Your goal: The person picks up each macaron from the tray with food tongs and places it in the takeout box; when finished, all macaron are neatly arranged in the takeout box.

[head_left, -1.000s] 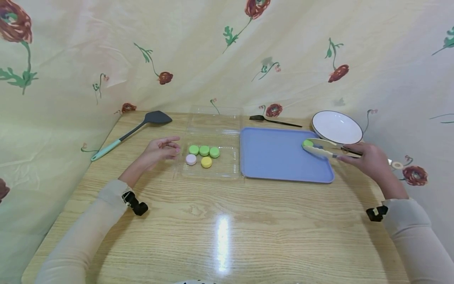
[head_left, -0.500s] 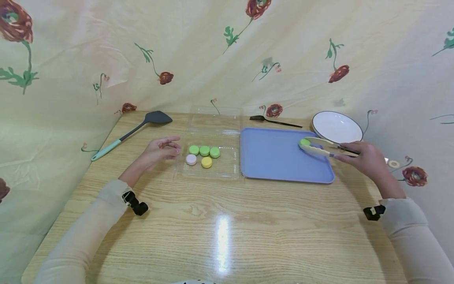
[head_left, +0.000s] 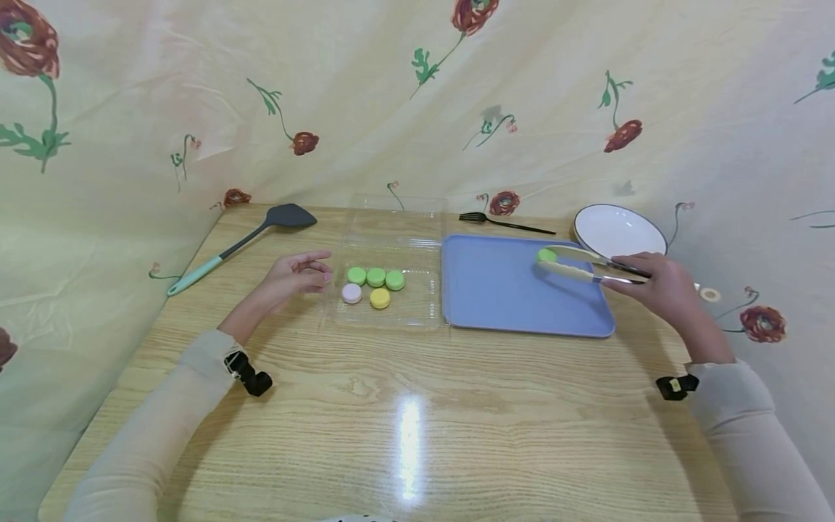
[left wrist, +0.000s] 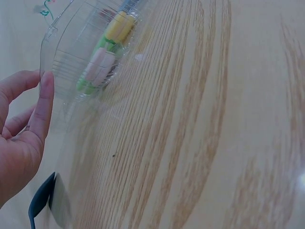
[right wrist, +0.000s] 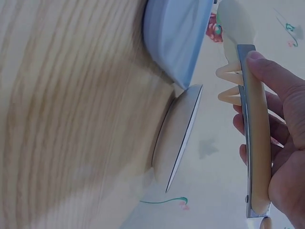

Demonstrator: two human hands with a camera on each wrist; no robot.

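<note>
My right hand (head_left: 659,286) grips a pair of cream-tipped tongs (right wrist: 257,138), thumb on one arm and fingers round the other. Between the tongs' tips is a green macaron (head_left: 546,256), over the far right part of the blue tray (head_left: 496,286). My left hand (head_left: 296,275) is at the left side of a clear plastic box (head_left: 391,319), its fingers loosely bent and fingertips right at the wall. Inside the box sit several green macarons (head_left: 375,277), a pink macaron (head_left: 351,293) and a yellow macaron (head_left: 380,298). The box's lid (head_left: 394,217) lies folded back.
Behind the tray's right corner stands a white bowl (head_left: 620,230) with a dark rim. A black fork (head_left: 505,222) lies along the tray's far edge. At the left is a spatula (head_left: 241,243) with a mint handle. A patterned cloth (head_left: 365,94) hangs behind the table.
The tongs and the green macaron between their tips have moved left over the tray with my right hand. My left hand and the box have stayed put.
</note>
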